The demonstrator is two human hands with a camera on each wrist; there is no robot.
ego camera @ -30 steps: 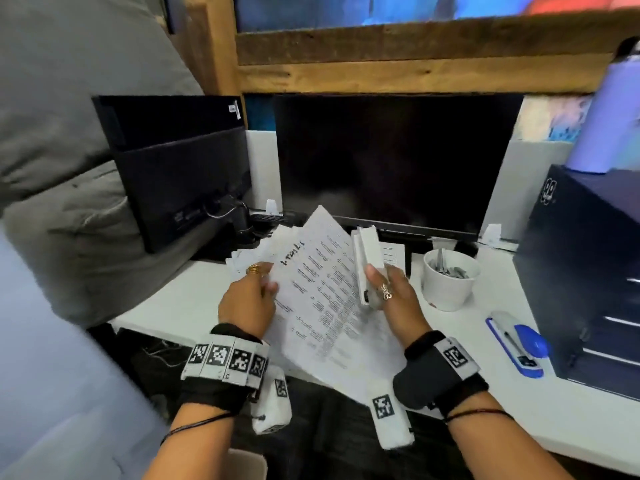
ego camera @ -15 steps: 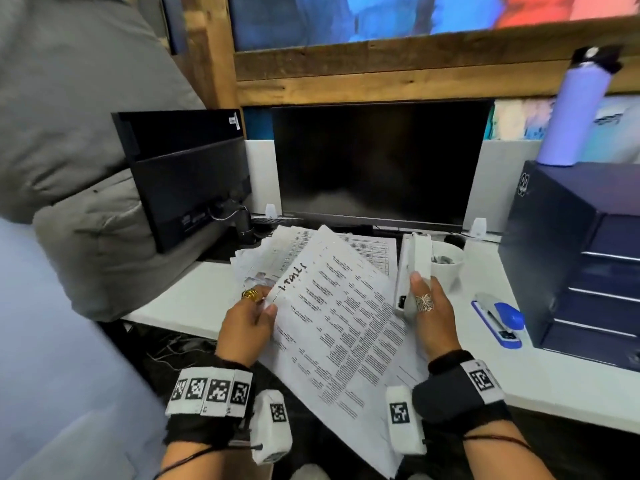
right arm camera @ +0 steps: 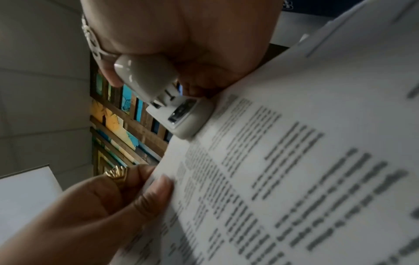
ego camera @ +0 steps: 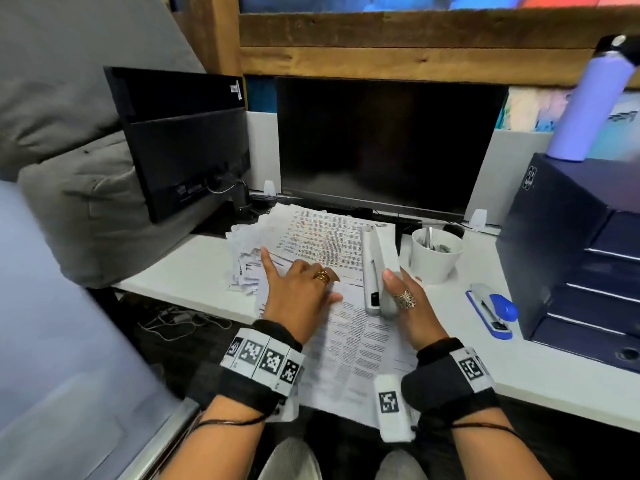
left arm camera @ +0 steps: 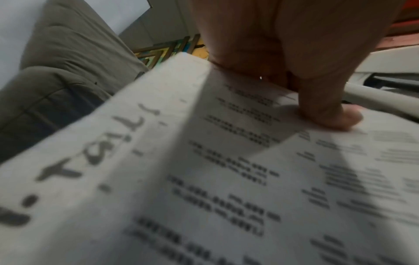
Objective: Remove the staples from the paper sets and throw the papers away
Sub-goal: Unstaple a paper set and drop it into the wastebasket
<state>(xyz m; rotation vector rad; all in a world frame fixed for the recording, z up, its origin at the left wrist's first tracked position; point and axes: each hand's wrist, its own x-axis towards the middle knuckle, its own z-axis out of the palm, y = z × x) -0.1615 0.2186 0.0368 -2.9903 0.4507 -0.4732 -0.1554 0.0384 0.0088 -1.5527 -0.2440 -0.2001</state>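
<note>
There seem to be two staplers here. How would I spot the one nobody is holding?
Start at the big dark monitor and drop to the white desk beneath it. Go right, past the white cup, towards the dark drawer unit. The stapler lying flat there is blue and white; the other one is plain pale grey and gripped upright in the right hand.

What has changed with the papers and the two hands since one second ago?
The paper set came down from its raised tilt toward the desk. The left hand moved onto the sheet, forefinger stretched toward the loose pile. The right hand keeps its grip on the white stapler. The cup and blue stapler stayed put.
</note>
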